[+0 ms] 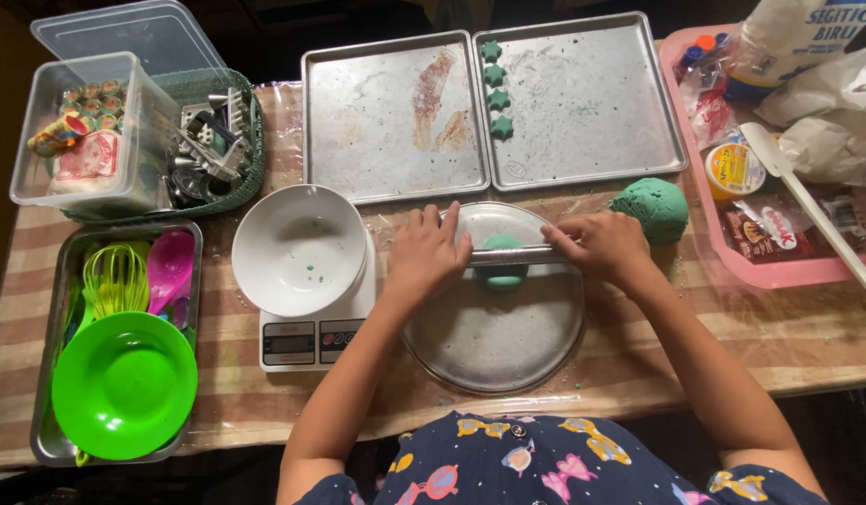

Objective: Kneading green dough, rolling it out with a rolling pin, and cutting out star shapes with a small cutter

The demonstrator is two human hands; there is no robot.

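- A small piece of green dough (501, 274) lies on a round metal tray (494, 346), near the far side of the tray, and a metal rolling pin (508, 254) lies across it.
- The left hand (425, 252) lies on the left end of the rolling pin, palm down, fingers stretched forward and close together over the pin.
- The right hand (599, 241) lies on the right end of the pin, fingers bent around it and pointing to the left.
- Just beside the right hand, on the table, sits a big ball of green dough (652, 208).
- Behind the round tray are two square baking sheets; the right sheet (592, 103) carries four little green stars (496, 88) in a row along its left edge, and the left sheet (377, 131) shows a brown stain.
- To the left of the left hand stands a kitchen scale (311, 341) with a white bowl (300, 248) on top.
- Further left, a metal tray (54, 281) holds a green plate (124, 383), a green whisk and a pink spoon.
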